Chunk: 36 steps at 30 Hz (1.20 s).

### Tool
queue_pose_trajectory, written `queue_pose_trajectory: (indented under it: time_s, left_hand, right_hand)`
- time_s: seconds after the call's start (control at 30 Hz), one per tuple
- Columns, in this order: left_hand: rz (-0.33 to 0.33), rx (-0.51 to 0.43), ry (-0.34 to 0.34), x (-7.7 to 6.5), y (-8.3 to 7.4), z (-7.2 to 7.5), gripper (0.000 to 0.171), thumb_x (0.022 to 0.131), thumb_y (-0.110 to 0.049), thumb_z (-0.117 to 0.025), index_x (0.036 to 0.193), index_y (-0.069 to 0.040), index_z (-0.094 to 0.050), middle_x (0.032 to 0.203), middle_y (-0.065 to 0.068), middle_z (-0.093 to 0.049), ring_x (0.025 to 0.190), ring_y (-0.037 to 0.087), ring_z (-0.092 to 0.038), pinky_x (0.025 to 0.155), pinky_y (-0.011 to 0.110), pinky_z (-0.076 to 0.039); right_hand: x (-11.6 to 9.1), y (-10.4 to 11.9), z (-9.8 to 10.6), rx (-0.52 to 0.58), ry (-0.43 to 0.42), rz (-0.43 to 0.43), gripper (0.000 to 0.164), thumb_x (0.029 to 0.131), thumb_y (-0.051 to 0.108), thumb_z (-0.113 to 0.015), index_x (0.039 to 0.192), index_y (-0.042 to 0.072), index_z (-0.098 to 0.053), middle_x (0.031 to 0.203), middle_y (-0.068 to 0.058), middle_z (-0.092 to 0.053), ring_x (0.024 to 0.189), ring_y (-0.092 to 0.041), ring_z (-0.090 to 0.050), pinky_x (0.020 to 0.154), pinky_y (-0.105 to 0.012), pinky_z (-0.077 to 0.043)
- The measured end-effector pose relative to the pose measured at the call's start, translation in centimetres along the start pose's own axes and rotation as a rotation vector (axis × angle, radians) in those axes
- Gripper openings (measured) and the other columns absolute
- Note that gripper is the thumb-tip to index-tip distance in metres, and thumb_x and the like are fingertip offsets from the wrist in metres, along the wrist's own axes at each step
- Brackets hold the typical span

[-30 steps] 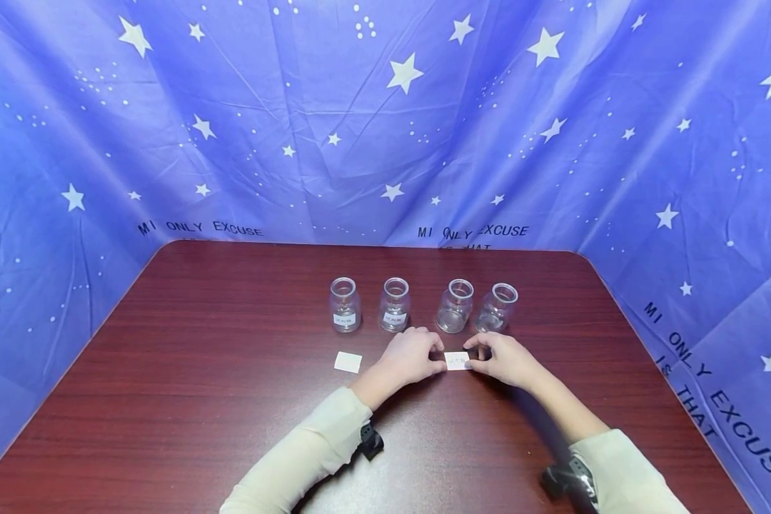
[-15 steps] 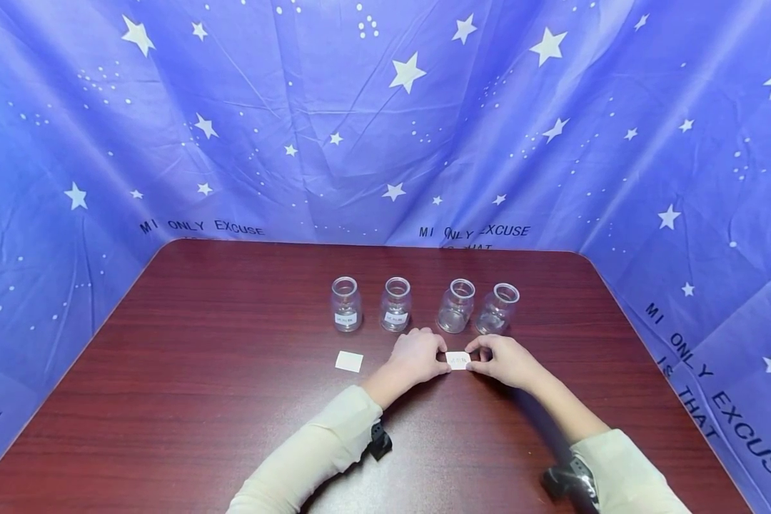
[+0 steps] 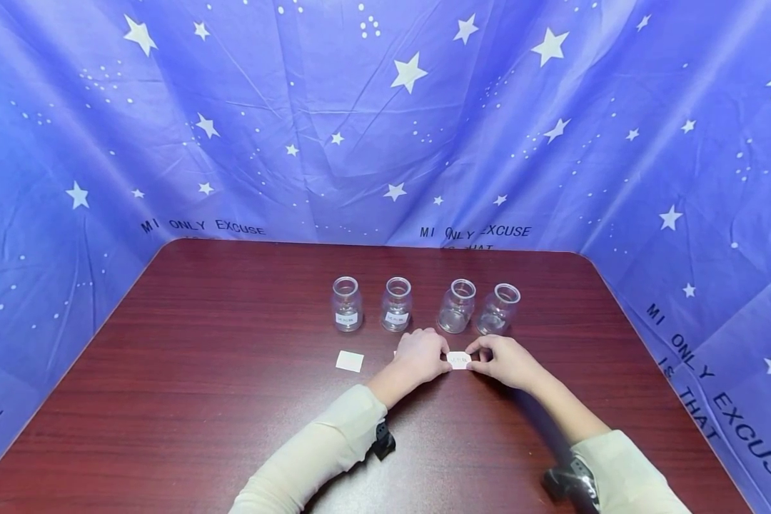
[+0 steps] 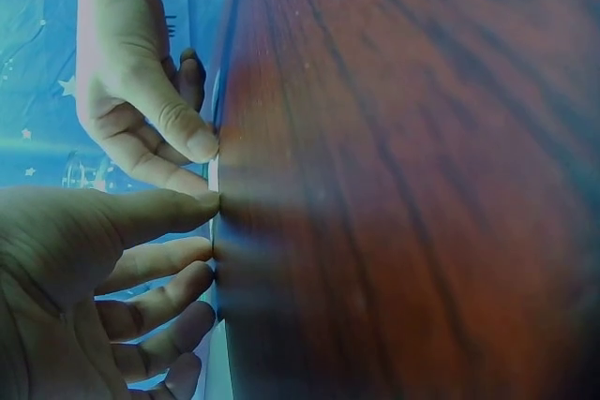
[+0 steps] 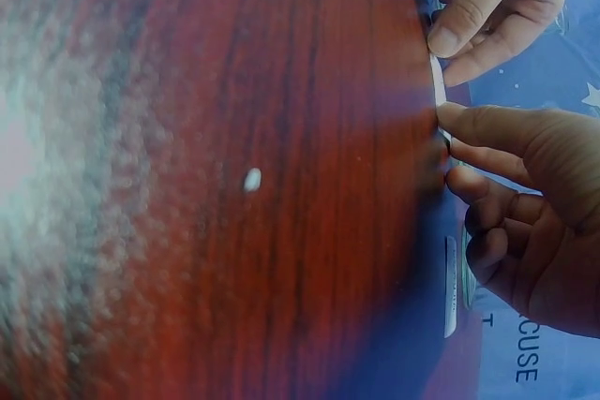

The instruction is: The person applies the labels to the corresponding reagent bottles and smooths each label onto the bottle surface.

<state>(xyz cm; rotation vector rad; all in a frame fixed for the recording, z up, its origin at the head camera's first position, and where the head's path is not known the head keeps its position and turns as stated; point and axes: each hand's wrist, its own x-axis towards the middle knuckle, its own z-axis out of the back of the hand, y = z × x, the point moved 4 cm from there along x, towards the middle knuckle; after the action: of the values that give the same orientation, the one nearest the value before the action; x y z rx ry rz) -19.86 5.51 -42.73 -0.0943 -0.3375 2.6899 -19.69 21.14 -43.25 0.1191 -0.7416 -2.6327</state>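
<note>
A small white paper label with handwriting lies low over the table in the head view, between my two hands. My left hand pinches its left edge with thumb and forefinger, the other fingers loosely bent. At the right edge, the thumb and forefinger of my right hand hold it. In the left wrist view the label appears edge-on as a thin strip between the fingertips. Behind the hands stand a clear glass jar and another jar, no written label visible on either.
Farther left stand two glass jars, one and another, each bearing a written label. A blank-looking white label lies left of my hands. A white sliver shows behind my left hand. The dark red wooden table meets a blue star-printed curtain.
My left hand has shifted slightly right, onto the label's left edge. A white sliver has come into view behind it. My right hand has barely moved, and the jars stay put.
</note>
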Motion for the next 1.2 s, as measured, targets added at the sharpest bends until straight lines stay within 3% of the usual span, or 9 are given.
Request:
queue_pose_trajectory:
  time_s: [0.7,1.2]
  left_hand:
    - [-0.011,0.042,0.002,0.08,-0.21,-0.16,0.016,0.079,-0.039,-0.069,0.091,-0.029,-0.073,0.094,-0.006,-0.065,0.091,0.015,-0.060,0.074,0.031,-0.043]
    - [-0.008,-0.081,-0.014,-0.16,0.73,-0.01,0.020,0.079,-0.037,-0.071,0.094,-0.024,-0.070,0.083,-0.009,-0.060,0.082,0.010,-0.059,0.073,0.029,-0.045]
  right_hand:
    - [-0.03,0.20,-0.11,0.013,-0.008,0.022,0.013,0.076,0.014,-0.073,0.087,0.010,-0.068,0.063,0.010,-0.049,0.055,0.002,-0.039,0.054,-0.019,-0.036]
    - [-0.32,-0.54,-0.11,0.106,-0.002,-0.007,0.010,0.079,0.016,-0.072,0.085,0.011,-0.066,0.064,0.006,-0.051,0.052,0.001,-0.040,0.050,-0.019,-0.035]
